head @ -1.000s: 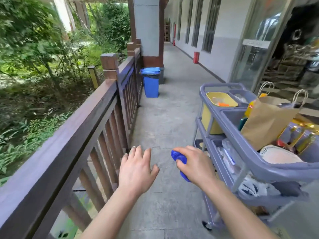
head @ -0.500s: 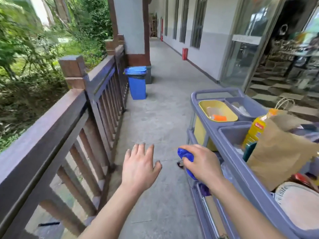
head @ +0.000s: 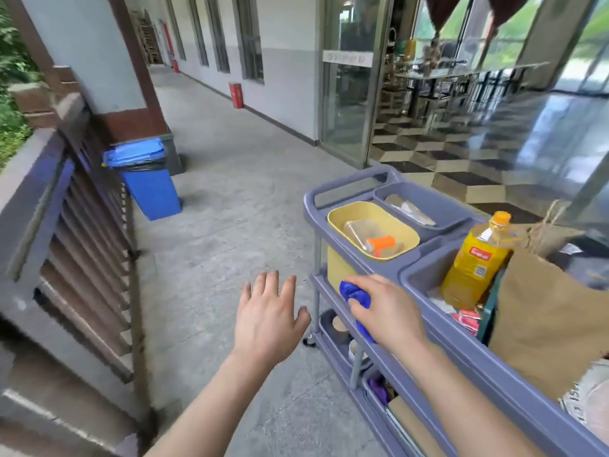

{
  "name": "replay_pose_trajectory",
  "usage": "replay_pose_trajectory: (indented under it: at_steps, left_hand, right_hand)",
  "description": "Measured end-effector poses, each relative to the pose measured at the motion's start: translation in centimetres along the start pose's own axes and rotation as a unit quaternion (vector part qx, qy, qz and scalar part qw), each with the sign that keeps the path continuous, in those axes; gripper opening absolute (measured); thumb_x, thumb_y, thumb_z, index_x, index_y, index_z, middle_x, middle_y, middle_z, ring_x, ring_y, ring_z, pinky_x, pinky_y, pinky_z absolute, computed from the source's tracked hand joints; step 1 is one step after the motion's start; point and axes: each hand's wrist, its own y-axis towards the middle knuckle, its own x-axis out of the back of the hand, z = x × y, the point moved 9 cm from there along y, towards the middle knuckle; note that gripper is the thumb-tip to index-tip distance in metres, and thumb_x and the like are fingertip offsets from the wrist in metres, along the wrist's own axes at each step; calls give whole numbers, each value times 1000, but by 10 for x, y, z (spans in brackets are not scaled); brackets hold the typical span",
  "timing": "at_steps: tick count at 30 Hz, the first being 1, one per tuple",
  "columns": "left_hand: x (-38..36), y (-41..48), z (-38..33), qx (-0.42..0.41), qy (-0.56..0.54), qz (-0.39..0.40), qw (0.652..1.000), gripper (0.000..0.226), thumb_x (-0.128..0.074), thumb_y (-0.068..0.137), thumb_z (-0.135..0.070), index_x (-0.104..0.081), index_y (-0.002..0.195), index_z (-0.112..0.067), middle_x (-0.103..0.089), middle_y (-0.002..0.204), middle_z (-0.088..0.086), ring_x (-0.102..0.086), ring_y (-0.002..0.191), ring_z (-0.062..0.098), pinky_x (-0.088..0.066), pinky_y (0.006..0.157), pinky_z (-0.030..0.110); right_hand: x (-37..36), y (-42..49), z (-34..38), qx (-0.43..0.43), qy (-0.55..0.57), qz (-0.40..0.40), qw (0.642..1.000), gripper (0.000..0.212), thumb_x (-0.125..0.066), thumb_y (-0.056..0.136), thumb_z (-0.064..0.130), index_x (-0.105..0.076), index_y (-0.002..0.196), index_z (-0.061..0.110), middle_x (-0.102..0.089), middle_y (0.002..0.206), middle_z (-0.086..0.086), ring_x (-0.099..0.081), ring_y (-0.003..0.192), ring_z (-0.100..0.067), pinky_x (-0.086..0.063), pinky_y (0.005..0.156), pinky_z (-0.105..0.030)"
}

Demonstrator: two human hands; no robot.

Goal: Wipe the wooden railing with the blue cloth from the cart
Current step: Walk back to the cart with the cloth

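1. The right hand (head: pixel 389 311) has its fingers (head: pixel 359 306) curled tight around the bunched blue cloth (head: pixel 356 293), which shows above and below the fist, just over the near edge of the cart (head: pixel 461 357).
2. The left hand (head: pixel 268 319) hangs over the concrete floor (head: pixel 230 242), palm down, fingers spread and holding nothing.
3. On the cart's top tier sit a yellow tub (head: pixel 372 225), a yellow bottle (head: pixel 474 262) and a brown paper bag (head: pixel 547 324).
4. The wooden railing (head: pixel 49 206) runs along the left, blurred, well apart from the cloth, with a blue bin (head: pixel 148 183) beside it.
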Motion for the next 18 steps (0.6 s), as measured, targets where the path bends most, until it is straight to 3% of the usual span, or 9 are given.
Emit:
replay_pose_trajectory:
  at_steps: [3,7,13,18]
  left_hand:
    - [-11,44,-5,-41,-16,9,999,60,-47,93,-50,-46,144,-19,-46,150,12,-37,143,34,-30,117,50]
    - [-34,101,-26,-96,-40,19,994,59,-48,93,-49,-49,142,-17,-50,145,13,-40,140,34,-33,116,51]
    - [-70,186,-71,-165,-61,22,984,66,-32,87,-51,-54,139,-17,-54,141,13,-43,139,34,-36,115,51]
    - [-100,238,-93,-208,-77,27,975,53,-52,86,-44,-61,128,-13,-61,131,16,-52,132,37,-44,109,52]
  right_hand:
    - [-5,26,-16,-38,-16,-10,999,39,-60,80,33,-56,117,46,-63,104,13,-60,94,-15,-42,64,-27]
    - [-8,55,-51,-96,-25,-36,994,38,-61,81,32,-59,117,43,-65,104,7,-62,96,-20,-51,73,-34]
    - [-9,89,-123,-194,6,-113,974,35,-64,84,32,-59,117,39,-67,110,5,-63,98,-21,-51,75,-34]
    - [-7,112,-163,-259,7,-156,953,33,-66,84,30,-61,116,36,-67,110,7,-62,98,-20,-47,73,-31]
